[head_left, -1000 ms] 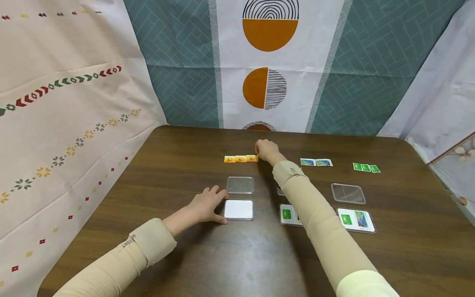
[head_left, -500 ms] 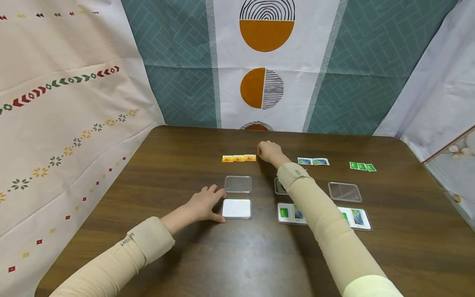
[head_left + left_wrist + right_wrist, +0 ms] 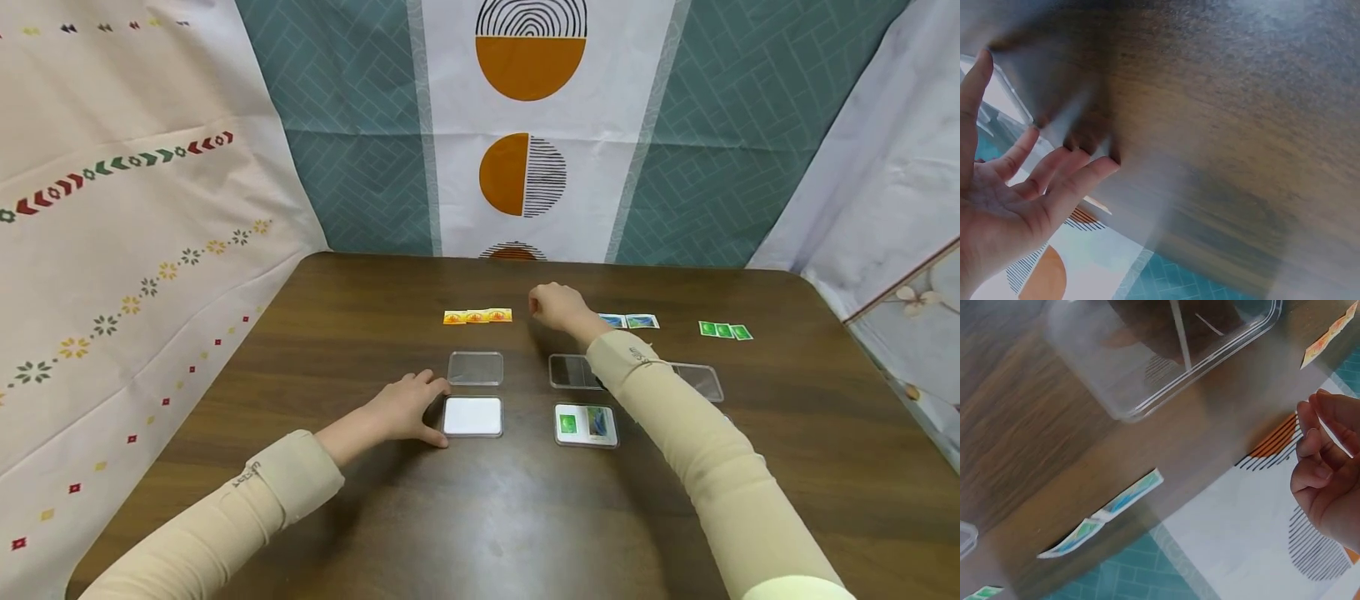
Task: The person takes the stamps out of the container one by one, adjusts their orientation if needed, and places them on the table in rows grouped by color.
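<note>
In the head view my left hand [image 3: 405, 408] rests beside a clear case holding a white card [image 3: 472, 417]. Its fingers are fairly straight, thumb and index finger at the case's left corners. My right hand [image 3: 557, 306] is over the far part of the table, between the orange stamps [image 3: 477, 317] and the blue stamps [image 3: 641, 321]. The right wrist view shows it pinching a thin white-edged stamp [image 3: 1334, 434], seen almost edge-on, its print hidden. Nearer me lies a case with a green and a blue stamp [image 3: 587, 426].
Clear lids lie behind the cases: the left lid [image 3: 476, 368], the middle lid [image 3: 573, 372], partly covered by the right sleeve, and the right lid [image 3: 703, 383]. Green stamps [image 3: 724, 331] lie at the far right. The right sleeve hides most of another case.
My right hand has moved right, away from the orange stamps toward the blue ones, its sleeve now covering the right-hand case. My left hand stays beside the white card's case.
</note>
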`<action>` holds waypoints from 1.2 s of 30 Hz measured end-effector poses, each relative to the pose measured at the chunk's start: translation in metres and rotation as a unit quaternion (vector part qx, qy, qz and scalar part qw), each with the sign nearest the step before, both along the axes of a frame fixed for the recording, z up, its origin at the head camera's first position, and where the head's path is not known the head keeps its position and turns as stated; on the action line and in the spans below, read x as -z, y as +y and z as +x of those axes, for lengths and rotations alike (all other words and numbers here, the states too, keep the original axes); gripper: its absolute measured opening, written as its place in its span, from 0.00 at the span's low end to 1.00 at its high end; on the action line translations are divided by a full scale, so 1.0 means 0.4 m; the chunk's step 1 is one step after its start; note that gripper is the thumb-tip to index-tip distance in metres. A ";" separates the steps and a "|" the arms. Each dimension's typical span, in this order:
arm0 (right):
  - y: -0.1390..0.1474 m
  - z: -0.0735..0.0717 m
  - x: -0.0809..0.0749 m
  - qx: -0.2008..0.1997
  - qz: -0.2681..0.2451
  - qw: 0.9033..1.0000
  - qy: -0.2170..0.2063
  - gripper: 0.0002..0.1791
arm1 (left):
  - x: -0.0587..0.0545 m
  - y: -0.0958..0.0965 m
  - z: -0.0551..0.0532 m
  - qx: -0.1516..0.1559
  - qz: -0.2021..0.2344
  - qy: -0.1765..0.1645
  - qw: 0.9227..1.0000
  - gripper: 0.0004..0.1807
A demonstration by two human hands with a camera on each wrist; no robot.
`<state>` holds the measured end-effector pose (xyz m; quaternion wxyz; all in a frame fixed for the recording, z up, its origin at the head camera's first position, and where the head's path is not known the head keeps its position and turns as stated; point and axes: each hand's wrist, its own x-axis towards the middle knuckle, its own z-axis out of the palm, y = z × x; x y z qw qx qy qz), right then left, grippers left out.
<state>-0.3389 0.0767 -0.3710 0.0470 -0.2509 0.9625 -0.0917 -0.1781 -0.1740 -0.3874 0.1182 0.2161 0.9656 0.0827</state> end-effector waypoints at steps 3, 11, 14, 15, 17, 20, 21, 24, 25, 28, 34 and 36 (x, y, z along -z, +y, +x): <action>0.018 0.009 -0.014 -0.004 -0.007 1.000 -0.003 0.04 | -0.011 0.002 -0.007 0.005 -0.014 0.002 1.000 0.40; 0.049 0.056 -0.026 -0.032 -0.022 0.999 -0.006 0.05 | -0.032 0.034 -0.017 0.008 -0.019 0.014 1.000 0.35; 0.055 0.077 -0.029 -0.044 -0.028 0.999 -0.004 0.06 | -0.035 0.055 -0.018 0.014 -0.002 0.023 1.000 0.31; 0.057 0.083 -0.029 -0.050 -0.030 0.998 0.000 0.06 | -0.035 0.063 -0.019 0.017 0.003 0.027 0.999 0.30; 0.060 0.095 -0.033 -0.059 -0.036 0.998 0.006 0.05 | -0.035 0.079 -0.021 0.023 0.015 0.032 0.999 0.28; 0.067 0.115 -0.039 -0.074 -0.048 0.996 0.010 0.04 | -0.032 0.103 -0.025 0.035 0.024 0.041 0.998 0.26; 0.070 0.122 -0.040 -0.079 -0.052 0.995 0.011 0.03 | -0.031 0.112 -0.027 0.038 0.027 0.042 0.998 0.26; 0.083 0.139 -0.040 -0.089 -0.059 0.994 0.008 0.03 | -0.030 0.138 -0.030 0.058 0.036 0.045 0.997 0.25; 0.089 0.143 -0.038 -0.091 -0.061 0.994 0.008 0.02 | -0.030 0.148 -0.031 0.065 0.038 0.047 0.996 0.25; 0.107 0.155 -0.033 -0.095 -0.068 0.993 0.006 0.02 | -0.033 0.176 -0.031 0.084 0.040 0.050 0.994 0.24; 0.138 0.180 -0.033 -0.106 -0.084 0.991 0.004 0.01 | -0.031 0.229 -0.034 0.112 0.009 0.055 0.992 0.26; 0.144 0.190 -0.037 -0.109 -0.086 0.990 0.008 0.02 | -0.029 0.245 -0.037 0.118 -0.008 0.053 0.992 0.28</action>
